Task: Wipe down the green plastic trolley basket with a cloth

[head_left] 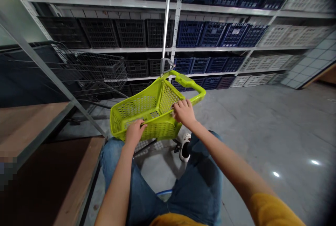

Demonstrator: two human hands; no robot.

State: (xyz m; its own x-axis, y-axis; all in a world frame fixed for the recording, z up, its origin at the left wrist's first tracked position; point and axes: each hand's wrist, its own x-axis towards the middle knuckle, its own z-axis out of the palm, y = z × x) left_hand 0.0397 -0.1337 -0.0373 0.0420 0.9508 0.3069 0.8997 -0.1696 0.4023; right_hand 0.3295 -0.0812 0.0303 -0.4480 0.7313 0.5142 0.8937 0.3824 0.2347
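Basket underside and wheels mostly hidden behind its body. Grey concrete floor (262,124); shelving (210,8) stacked with crates. Lime basket (147,114) sits before the knees. Left hand (135,131) fingers curl over the near rim; right hand (184,112) grips the side rim.

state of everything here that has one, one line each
green basket: empty, tilted, held at its near rim
left hand: closed on the basket's near rim
right hand: fingers curled over the rim near the handle
basket handle: up, not held
wire cart: parked by the shelves, looks empty
shelf crates: stacked in rows, contents not visible
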